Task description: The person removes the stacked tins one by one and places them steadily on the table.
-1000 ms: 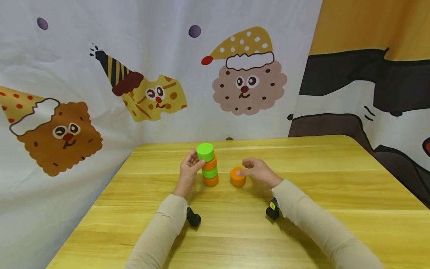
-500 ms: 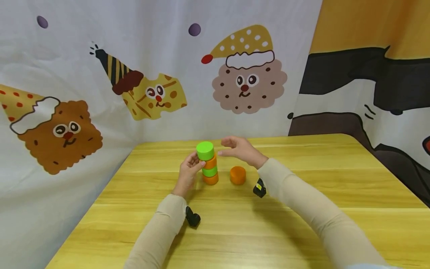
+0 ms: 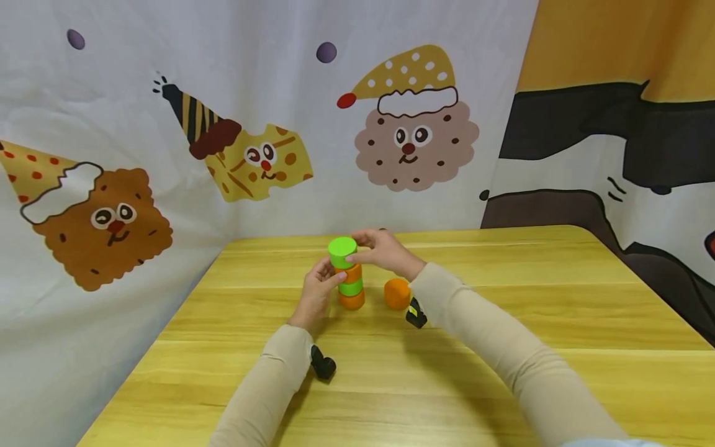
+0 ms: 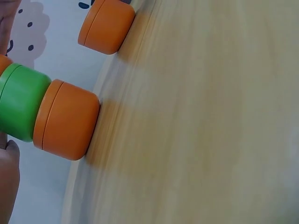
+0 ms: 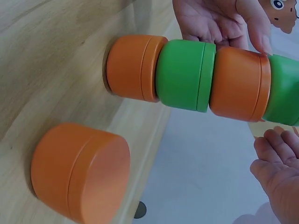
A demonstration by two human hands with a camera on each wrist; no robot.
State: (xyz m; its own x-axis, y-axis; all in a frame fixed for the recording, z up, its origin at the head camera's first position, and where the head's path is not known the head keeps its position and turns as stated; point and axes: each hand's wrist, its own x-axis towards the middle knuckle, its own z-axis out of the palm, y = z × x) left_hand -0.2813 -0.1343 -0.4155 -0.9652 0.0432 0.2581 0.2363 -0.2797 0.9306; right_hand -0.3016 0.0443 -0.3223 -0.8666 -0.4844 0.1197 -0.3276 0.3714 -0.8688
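A stack of round blocks (image 3: 350, 276) stands on the wooden table (image 3: 503, 347): orange at the bottom (image 5: 133, 67), then green (image 5: 184, 74), orange (image 5: 238, 84), and a green top block (image 3: 342, 251) that sits shifted a little to the left. My left hand (image 3: 319, 292) stands against the stack's left side with straight fingers, one fingertip on the upper orange block. From the right, my right hand (image 3: 382, 249) reaches the top green block with relaxed fingers; the right wrist view shows a gap between its fingers (image 5: 275, 168) and the block. A loose orange block (image 3: 397, 293) lies just right of the stack.
A cloth backdrop (image 3: 167, 155) with cartoon cookie figures hangs close behind and to the left of the table. The table's back edge runs just past the stack. Black wrist cameras sit under both forearms (image 3: 323, 365) (image 3: 415, 314).
My right hand left the loose orange block, rose and moved left to the top green block. The left hand stayed at the stack's side.
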